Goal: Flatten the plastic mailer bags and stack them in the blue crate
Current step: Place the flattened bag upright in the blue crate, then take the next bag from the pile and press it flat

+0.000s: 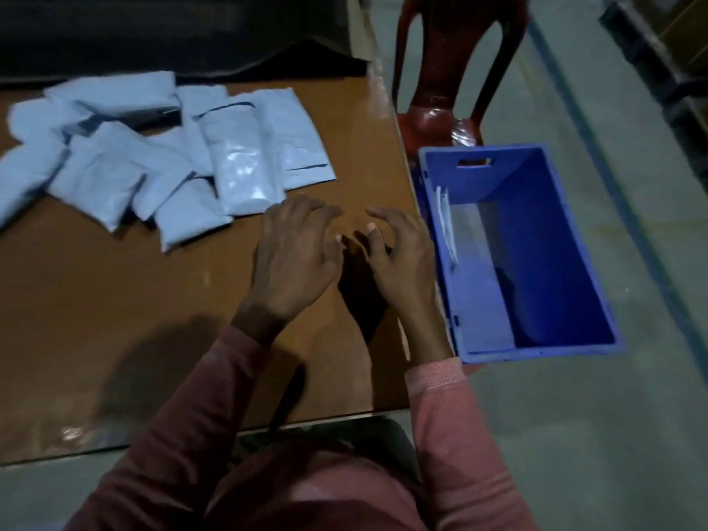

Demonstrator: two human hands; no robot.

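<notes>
Sleeves: pink sleeves [452, 435] cover both forearms and run up from the near edge of the view, left of the blue crate [567, 239].
Table: a glossy brown table [153, 300] lies to the left of the crate, its right edge just beside the crate's long left wall.
Left hand: the left hand [295, 262] is over the tabletop, left of the crate, palm down. Its fingers are loosely spread and slightly bent, and it holds nothing.
Right hand: the right hand [398, 262] is between the left hand and the crate, close to the crate's left wall. Its fingers are relaxed and a little curved, and it grips nothing. I cannot tell whether either hand touches the wood.
Crate: it sits off the table's right edge, open top up.
In the crate: a pale flat mailer [479, 262] lies on the floor of the crate, and a thin white piece [446, 224] leans against the inside of its left wall.
Mailer bags: a loose, overlapping heap of pale mailer bags [245, 162] lies on the table, left of the crate and beyond the hands, well apart from the crate.
Chair: a dark red plastic chair [440, 70] stands just beyond the crate's far end.
Cover: a dark sheet [153, 40] lies far left of the crate, beyond the heap.
</notes>
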